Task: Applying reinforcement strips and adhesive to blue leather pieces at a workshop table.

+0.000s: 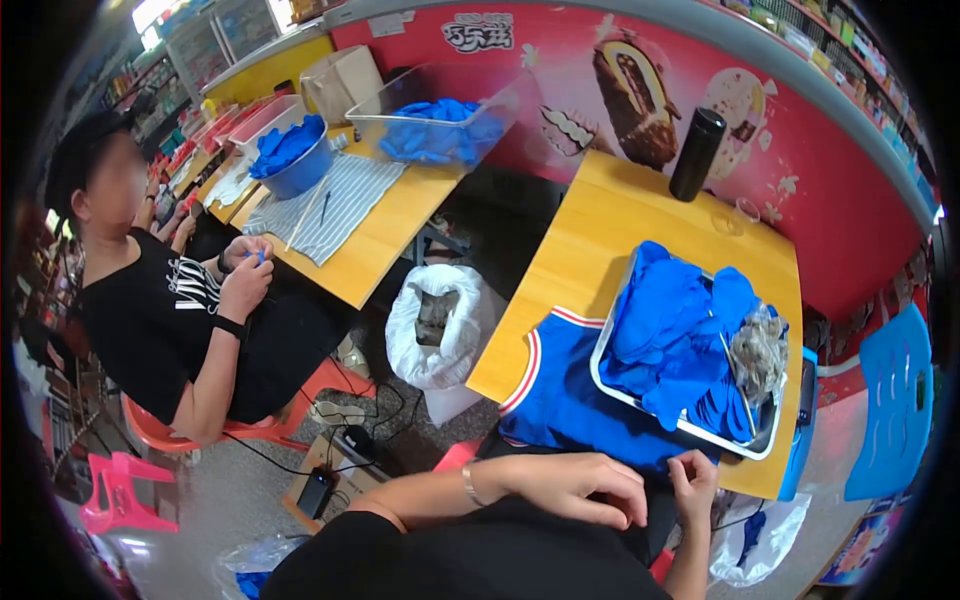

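My left hand [590,492], a bracelet on its wrist, reaches across my lap at the lower centre, fingers loosely bent and apart, holding nothing visible. Just right of it, my right hand [692,480] has curled, closed fingers at the table's front edge beside a blue sleeveless jersey [560,400]; anything inside them is hidden. The jersey, with striped trim, lies on the yellow table [545,270]. Partly over it sits a white-rimmed tray [598,365] holding blue fabric pieces [650,330], a crumpled greyish bundle [758,350] and a thin pale stick.
At left a co-worker [150,320] holds something small and blue beside another table [370,270] with tubs of blue pieces. Between the tables stands a white sack [420,360]. A black flask [697,150] stands at back right, a blue chair [880,400] at right, cables on the floor.
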`<state>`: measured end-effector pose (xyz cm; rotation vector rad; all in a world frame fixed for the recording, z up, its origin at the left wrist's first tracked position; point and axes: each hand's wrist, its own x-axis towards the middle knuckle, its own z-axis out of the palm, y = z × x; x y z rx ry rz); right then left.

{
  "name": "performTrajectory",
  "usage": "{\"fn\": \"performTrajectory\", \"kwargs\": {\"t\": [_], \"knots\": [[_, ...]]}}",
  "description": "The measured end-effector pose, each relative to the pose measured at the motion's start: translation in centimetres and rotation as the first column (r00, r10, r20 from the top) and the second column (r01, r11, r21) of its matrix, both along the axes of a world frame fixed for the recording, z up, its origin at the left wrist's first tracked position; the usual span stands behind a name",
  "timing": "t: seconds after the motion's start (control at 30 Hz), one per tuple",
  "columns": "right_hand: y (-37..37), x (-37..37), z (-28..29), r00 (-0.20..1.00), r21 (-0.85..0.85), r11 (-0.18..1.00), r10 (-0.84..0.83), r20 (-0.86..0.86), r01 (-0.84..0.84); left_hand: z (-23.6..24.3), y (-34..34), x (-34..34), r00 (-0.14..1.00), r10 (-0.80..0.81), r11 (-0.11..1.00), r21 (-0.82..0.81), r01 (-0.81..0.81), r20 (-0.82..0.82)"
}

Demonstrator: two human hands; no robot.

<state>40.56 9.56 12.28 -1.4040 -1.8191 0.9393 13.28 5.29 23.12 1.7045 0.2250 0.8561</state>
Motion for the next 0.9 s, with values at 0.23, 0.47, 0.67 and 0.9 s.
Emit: {"fn": "performTrajectory", "kwargs": {"t": [0.23,0.47,0.67,0.9], "knots": [[0.5,0.6,0.8,0.999,-0.008,0.999,-0.034,0.015,0.034,17.9,1.3,-0.5,0.904,0.388,0.347,0.880,-0.325,0.181],[0.6,-0.5,1.2,0.999,0.042,0.998,-0.044,-0.013,0.045,16.3,13.8,-13.4,0.276,0.929,0.019,0.714,-0.700,0.246],[0.1,0.0,1.3,0.988,0.125,0.989,-0.089,0.125,0.073,11.5,32.2,-36.7,-0.173,0.920,0.227,0.839,-0.494,-0.351],[2.1,-1.2,3.6,0.992,0.044,0.999,-0.024,0.128,0.018,6.0,38.8,-39.6,-0.400,0.330,0.867,0.442,-0.229,-0.855]]}}
